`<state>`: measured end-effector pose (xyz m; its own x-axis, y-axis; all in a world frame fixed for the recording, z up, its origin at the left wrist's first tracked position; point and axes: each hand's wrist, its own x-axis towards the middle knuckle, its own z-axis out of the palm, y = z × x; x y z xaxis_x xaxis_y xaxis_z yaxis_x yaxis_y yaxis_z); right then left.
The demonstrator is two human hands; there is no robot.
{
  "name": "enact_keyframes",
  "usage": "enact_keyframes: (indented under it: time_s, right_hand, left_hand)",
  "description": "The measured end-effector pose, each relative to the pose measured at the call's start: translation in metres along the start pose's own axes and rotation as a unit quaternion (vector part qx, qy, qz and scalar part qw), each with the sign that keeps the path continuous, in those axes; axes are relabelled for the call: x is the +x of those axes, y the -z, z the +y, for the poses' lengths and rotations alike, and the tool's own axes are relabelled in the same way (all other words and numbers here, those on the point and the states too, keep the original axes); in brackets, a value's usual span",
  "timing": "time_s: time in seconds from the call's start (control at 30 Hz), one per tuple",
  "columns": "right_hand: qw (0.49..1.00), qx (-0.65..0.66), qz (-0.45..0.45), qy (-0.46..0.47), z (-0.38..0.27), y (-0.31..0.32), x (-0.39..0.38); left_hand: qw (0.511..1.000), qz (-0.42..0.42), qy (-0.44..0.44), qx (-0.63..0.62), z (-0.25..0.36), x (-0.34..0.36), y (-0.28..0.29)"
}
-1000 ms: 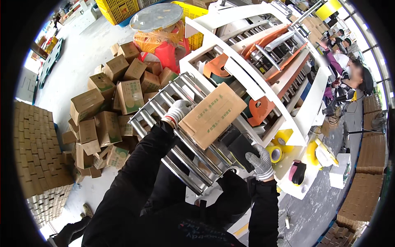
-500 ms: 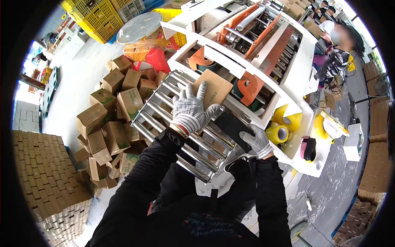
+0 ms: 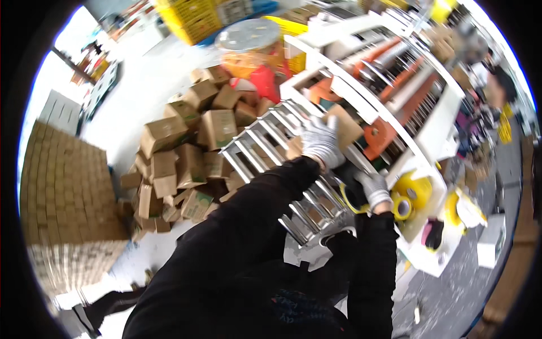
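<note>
My left hand (image 3: 319, 141), in a striped grey glove, lies with fingers spread on a cardboard box (image 3: 344, 124) on the steel roller conveyor (image 3: 251, 155), at the opening of a white sealing machine (image 3: 415, 141) with orange parts. My right hand (image 3: 374, 192), gloved alike, grips a black object (image 3: 353, 183) with a yellow edge, which looks like a tape dispenser, at the conveyor's right side. The picture is blurred and my left arm hides part of the rollers.
A heap of boxes (image 3: 220, 130) lies left of the conveyor, with stacked cartons (image 3: 68, 186) farther left. Yellow crates (image 3: 189, 17) and a round metal lid (image 3: 248, 35) stand behind. Tape rolls (image 3: 412, 192) sit right of the conveyor. Several people (image 3: 494, 85) are at the upper right.
My left hand has gone from the box's near left end onto its top, and the box sits farther toward the machine. My right hand stays on the black object. The view has shifted.
</note>
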<state>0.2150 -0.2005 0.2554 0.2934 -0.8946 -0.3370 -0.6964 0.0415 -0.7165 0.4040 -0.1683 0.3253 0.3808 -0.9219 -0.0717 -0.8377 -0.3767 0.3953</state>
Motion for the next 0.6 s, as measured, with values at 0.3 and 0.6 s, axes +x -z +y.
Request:
enact_keyframes:
  time_s: [0.3,0.6]
  right_hand:
    - [0.968,0.251,-0.006,0.025,-0.052,-0.038,-0.102]
    - [0.875,0.475,0.07,-0.068,0.06,-0.043,-0.199]
  left_hand:
    - [0.969,0.238,0.063,-0.034,-0.137,-0.153,0.117]
    - [0.909,0.263,0.191,0.262,-0.36,-0.189,0.143]
